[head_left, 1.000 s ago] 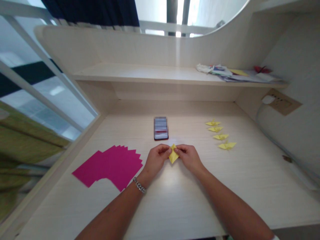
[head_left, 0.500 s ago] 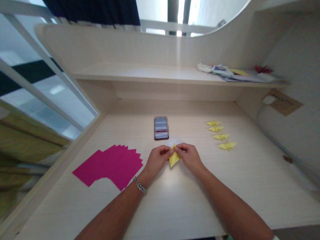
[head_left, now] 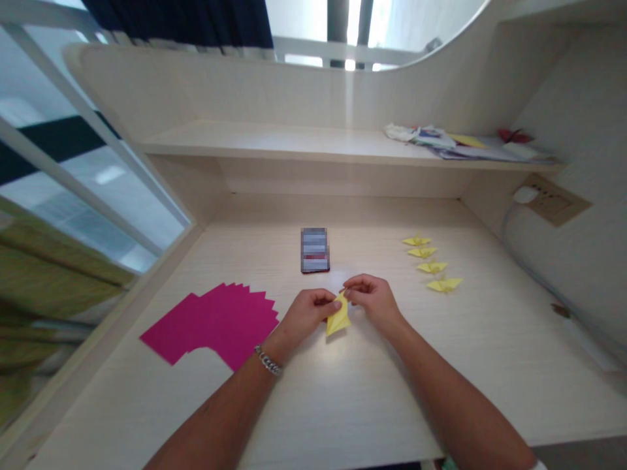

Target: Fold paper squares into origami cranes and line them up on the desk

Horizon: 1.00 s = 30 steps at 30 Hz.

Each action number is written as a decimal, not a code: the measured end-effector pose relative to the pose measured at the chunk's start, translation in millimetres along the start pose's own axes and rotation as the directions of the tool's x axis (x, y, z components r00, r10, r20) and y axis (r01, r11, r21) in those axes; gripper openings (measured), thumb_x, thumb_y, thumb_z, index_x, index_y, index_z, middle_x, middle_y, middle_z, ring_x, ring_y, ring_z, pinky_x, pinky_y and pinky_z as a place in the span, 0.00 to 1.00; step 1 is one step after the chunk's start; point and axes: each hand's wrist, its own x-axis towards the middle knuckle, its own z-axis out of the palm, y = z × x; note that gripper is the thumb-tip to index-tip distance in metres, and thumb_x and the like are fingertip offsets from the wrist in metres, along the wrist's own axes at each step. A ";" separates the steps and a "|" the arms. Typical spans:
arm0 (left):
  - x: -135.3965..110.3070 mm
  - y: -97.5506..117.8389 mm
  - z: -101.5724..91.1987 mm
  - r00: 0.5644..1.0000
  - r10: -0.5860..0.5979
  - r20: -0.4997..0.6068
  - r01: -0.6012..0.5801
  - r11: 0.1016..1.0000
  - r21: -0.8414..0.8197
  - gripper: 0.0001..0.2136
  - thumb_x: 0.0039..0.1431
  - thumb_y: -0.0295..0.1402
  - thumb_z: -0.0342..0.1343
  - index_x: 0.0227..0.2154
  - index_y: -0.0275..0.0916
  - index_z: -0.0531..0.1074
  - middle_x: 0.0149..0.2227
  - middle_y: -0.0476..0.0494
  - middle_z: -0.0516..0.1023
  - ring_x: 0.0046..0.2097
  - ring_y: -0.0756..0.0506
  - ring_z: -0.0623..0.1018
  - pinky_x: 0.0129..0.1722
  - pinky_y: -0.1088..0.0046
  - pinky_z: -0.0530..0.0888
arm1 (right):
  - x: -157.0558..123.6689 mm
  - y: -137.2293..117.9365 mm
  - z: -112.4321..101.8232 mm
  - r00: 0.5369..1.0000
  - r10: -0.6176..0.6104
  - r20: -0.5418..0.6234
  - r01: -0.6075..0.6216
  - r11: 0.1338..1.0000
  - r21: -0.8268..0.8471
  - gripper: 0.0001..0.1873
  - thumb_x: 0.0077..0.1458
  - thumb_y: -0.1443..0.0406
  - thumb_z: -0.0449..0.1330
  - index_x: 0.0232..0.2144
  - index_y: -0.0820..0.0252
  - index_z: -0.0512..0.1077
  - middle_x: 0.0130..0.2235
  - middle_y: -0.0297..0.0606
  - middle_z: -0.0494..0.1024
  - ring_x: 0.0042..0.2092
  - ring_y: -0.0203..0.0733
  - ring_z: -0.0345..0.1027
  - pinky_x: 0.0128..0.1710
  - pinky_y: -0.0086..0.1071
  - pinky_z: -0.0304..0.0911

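A small folded yellow paper piece [head_left: 337, 318] is held just above the pale wooden desk [head_left: 343, 391] between both hands. My left hand [head_left: 306, 313], with a metal bracelet on its wrist, pinches the paper's left side. My right hand [head_left: 372, 299] pinches the paper's upper tip with closed fingers. Both hands sit near the middle of the desk, just in front of a phone [head_left: 314, 250].
A fan of magenta paper sheets [head_left: 215, 323] lies to the left. Several finished yellow folded figures [head_left: 431, 264] line up at the right. Papers and a red folded figure [head_left: 512, 136] lie on the shelf. A wall socket [head_left: 548, 199] and cable are at the right.
The yellow piece has tilted and dropped slightly toward me. My right hand has shifted to pinch its upper tip; my left hand has moved a little lower.
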 end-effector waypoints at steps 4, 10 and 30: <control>0.4 -0.5 0.2 1.000 -0.010 -0.004 0.010 0.999 -0.033 0.10 0.45 0.38 0.62 0.25 0.35 0.76 0.24 0.46 0.74 0.25 0.50 0.71 0.26 0.74 0.67 | -0.6 -5.0 1.4 0.998 0.047 -0.037 -0.045 0.998 0.043 0.10 0.40 0.63 0.63 0.29 0.61 0.75 0.27 0.38 0.78 0.26 0.37 0.69 0.25 0.29 0.64; 1.2 -2.4 1.1 0.999 -0.011 -0.043 0.009 0.999 -0.041 0.10 0.45 0.38 0.62 0.25 0.34 0.75 0.25 0.45 0.74 0.26 0.49 0.72 0.27 0.73 0.69 | 0.1 -1.7 0.6 1.000 -0.002 -0.012 0.003 0.996 0.084 0.17 0.42 0.59 0.64 0.36 0.62 0.74 0.31 0.41 0.79 0.29 0.38 0.71 0.28 0.30 0.65; 3.4 -5.1 1.8 0.993 0.071 -0.093 -0.073 0.997 -0.025 0.12 0.48 0.40 0.61 0.27 0.35 0.77 0.26 0.46 0.76 0.28 0.49 0.72 0.30 0.73 0.70 | 1.2 12.6 5.8 0.998 -0.041 0.057 0.044 0.997 -0.064 0.16 0.45 0.55 0.63 0.32 0.61 0.75 0.29 0.38 0.77 0.30 0.38 0.69 0.29 0.30 0.64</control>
